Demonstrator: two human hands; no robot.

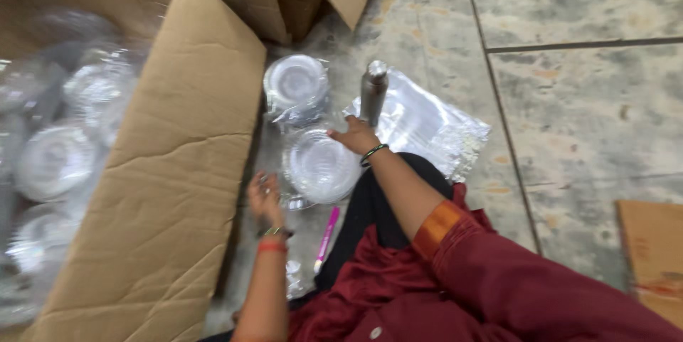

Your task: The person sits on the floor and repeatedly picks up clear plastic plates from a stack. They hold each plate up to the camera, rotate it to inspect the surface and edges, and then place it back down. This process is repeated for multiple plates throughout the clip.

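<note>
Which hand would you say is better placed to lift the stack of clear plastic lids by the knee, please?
Probably the right hand: its fingers already rest on the top edge of the stack of clear lids. The left hand sits just beside the stack's left edge, seemingly not touching it.
</note>
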